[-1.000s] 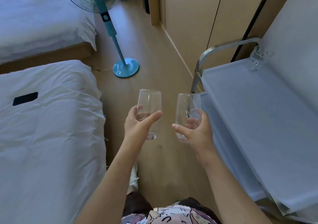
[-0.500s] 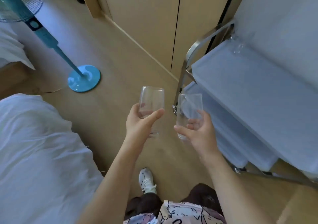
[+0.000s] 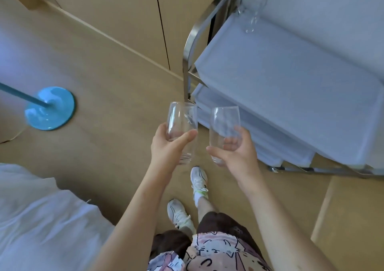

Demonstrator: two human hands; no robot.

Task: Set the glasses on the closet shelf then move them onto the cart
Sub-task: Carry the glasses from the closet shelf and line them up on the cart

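Change: the view has been swung away from the beds and toward the closet doors (image 3: 116, 17) within the last second, and more of the fan has been lost past the left edge; both glasses have been kept upright in the same grips.
Meaning for the task: a turn toward the closet is suggested, so the shelf step is judged not yet done (no open shelf can be seen).
Left hand (image 3: 166, 146): curled round the lower half of the left glass (image 3: 181, 125), thumb laid across the front.
Right hand (image 3: 234, 152): wrapped round the right glass (image 3: 225, 127), fingertips seen through the clear wall.
Where the glasses are: held in the air above the floor (image 3: 99, 79), just beside each other and apart, near the cart's lower tier.
Glasses: clear, thin-walled, tall and gently rounded, with thick bases; smooth and likely slippery.
Bed (image 3: 41, 218): soft white rumpled bedding at lower left.
Cart (image 3: 291, 79): flat pale trays with raised lips on a polished metal tube frame; another clear glass (image 3: 251, 15) is stood at its far corner.
Fan base (image 3: 49, 108): glossy turquoise disc with a slim pole.
Closet doors: smooth matte light wood, shut, split by a dark seam.
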